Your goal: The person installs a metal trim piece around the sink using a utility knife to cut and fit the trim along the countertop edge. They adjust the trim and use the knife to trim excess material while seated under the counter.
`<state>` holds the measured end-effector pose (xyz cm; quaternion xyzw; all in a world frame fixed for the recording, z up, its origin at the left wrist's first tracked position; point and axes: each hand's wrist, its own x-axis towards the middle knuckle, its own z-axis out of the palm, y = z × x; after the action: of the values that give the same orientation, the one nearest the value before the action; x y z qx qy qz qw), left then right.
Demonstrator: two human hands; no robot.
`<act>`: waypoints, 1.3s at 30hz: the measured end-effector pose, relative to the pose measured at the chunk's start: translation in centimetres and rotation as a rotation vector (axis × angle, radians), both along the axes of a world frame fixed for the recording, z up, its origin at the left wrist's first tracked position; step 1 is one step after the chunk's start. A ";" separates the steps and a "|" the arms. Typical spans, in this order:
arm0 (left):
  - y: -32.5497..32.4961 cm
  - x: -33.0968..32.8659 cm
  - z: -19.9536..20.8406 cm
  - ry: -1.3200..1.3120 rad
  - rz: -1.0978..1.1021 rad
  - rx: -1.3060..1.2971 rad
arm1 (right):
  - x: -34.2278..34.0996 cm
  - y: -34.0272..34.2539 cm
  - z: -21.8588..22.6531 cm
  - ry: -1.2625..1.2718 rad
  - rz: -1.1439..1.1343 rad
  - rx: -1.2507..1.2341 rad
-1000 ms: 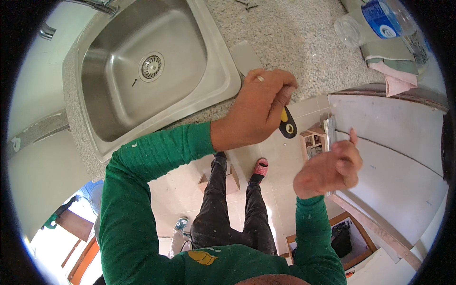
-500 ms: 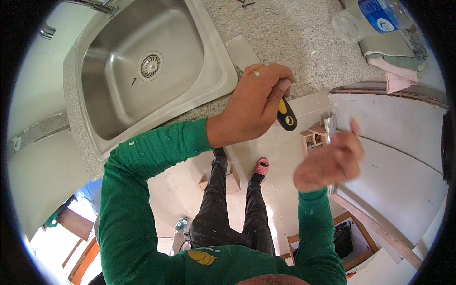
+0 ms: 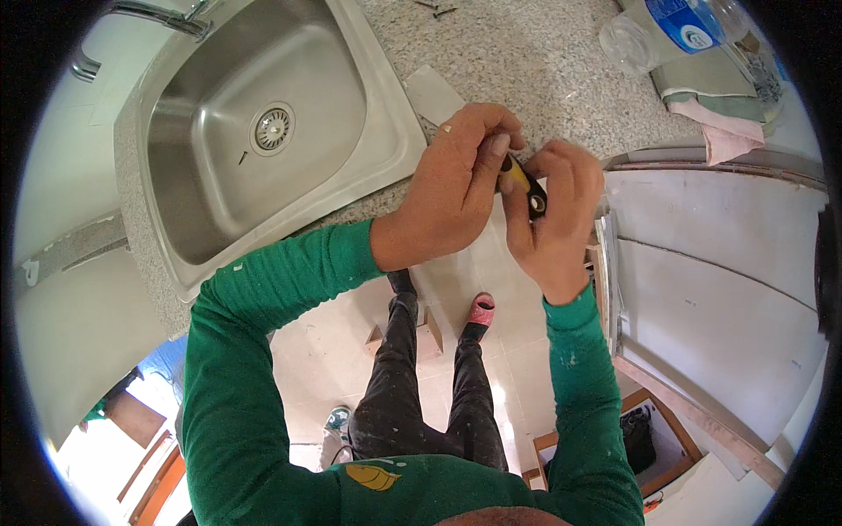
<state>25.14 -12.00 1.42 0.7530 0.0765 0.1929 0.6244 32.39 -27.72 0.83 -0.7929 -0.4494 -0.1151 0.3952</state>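
My left hand is closed around a putty knife with a yellow and black handle. Its flat grey blade shows beyond my knuckles, over the counter beside the sink. My right hand has its thumb and fingers closed on the hole end of the handle, close to my left fingertips. A small pale spot sits on a left finger; I cannot make out what it is. Left of my hands is a steel sink with a small dark screw lying near its drain.
Small screws lie on the speckled counter. A clear plastic bottle and folded cloths are at the far right. White panels lean at right. Below are a wooden box and an open drawer.
My right hand has come up and left from beside the panels and now grips the handle. My left hand stays on the putty knife. The view has shifted slightly.
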 end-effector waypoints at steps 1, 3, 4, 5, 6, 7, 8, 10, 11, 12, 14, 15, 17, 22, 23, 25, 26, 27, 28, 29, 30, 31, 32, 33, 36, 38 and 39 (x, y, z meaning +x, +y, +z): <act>0.1 0.1 -0.2 -0.040 0.028 0.034 | -0.1 -0.3 0.1 -0.035 -0.014 -0.113; 0.0 0.4 -0.5 -0.121 0.079 0.093 | 0.5 -0.2 0.3 -0.080 0.012 -0.180; 0.1 0.3 -0.5 -0.136 0.055 0.163 | 1.0 -0.3 0.5 -0.104 0.022 -0.217; 0.3 0.1 -0.5 -0.151 0.031 0.232 | 1.7 -0.4 0.8 -0.092 0.066 -0.280; 0.5 0.2 -0.4 -0.175 0.006 0.310 | 2.8 -0.6 1.3 -0.089 0.107 -0.335; 0.5 0.2 -0.4 -0.188 0.011 0.317 | 3.9 -0.7 1.6 -0.079 0.152 -0.393; 0.4 0.3 -0.3 -0.201 0.016 0.323 | 4.9 -0.6 1.8 -0.123 0.161 -0.406; 0.4 0.3 -0.3 -0.216 0.015 0.366 | 7.0 -0.2 1.7 -0.206 0.182 -0.427; 0.6 0.2 0.0 -0.222 0.007 0.400 | 8.4 0.2 1.4 -0.217 0.188 -0.403; 0.6 0.2 0.1 -0.231 -0.006 0.430 | 10.0 0.5 1.1 -0.227 0.188 -0.383; 0.8 0.0 0.1 -0.228 -0.044 0.442 | 11.7 1.7 1.6 -0.230 0.185 -0.389; 0.8 0.0 0.0 -0.226 -0.062 0.451 | 12.3 2.5 1.3 -0.259 0.168 -0.355; 0.7 0.0 0.1 -0.246 -0.103 0.471 | 13.3 3.4 0.9 -0.316 0.128 -0.292; 0.8 -0.4 -0.2 -0.253 -0.151 0.555 | 11.1 2.5 -0.3 -0.243 0.074 -0.206; 0.6 -0.7 0.0 -0.264 -0.168 0.588 | 9.7 1.6 -0.2 -0.202 0.070 -0.205; 0.4 -1.1 0.1 -0.328 -0.246 0.622 | 5.3 -0.3 0.4 -0.082 0.023 -0.274; 0.4 -1.3 -0.2 -0.377 -0.306 0.623 | 3.2 -1.0 -0.2 -0.043 0.005 -0.295; 0.3 -1.6 -0.4 -0.420 -0.363 0.627 | 0.9 -1.1 -1.2 -0.009 0.000 -0.244; 0.4 -1.9 -0.4 -0.453 -0.365 0.644 | -1.4 -0.7 -2.0 0.021 -0.004 -0.191; 0.6 -2.0 -0.2 -0.493 -0.370 0.658 | -2.6 -0.5 -1.7 0.058 -0.016 -0.182; 0.7 -2.4 -0.3 -0.522 -0.371 0.678 | -3.9 -0.1 -1.6 0.098 -0.019 -0.165; 0.7 -2.4 -0.4 -0.549 -0.371 0.683 | -4.4 0.2 -0.8 0.146 -0.030 -0.194; 0.7 -2.5 -0.8 -0.575 -0.371 0.689 | -4.8 0.3 -0.7 0.178 -0.030 -0.183; 0.6 -2.4 -0.7 -0.604 -0.371 0.693 | -5.0 0.3 -0.6 0.206 -0.032 -0.170; 0.6 -2.4 -0.2 -0.614 -0.415 0.671 | -6.1 0.0 -3.7 0.238 -0.003 -0.011; 0.5 -2.5 0.1 -0.592 -0.414 0.648 | -6.3 -0.2 -4.7 0.237 0.025 0.059; 0.6 -2.5 0.2 -0.580 -0.411 0.637 | -6.3 -0.1 -4.8 0.227 0.043 0.075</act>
<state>22.61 -11.41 1.66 0.8215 -0.3145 0.2815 0.3834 26.12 -27.81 -3.93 -0.7756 -0.4141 -0.0325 0.4753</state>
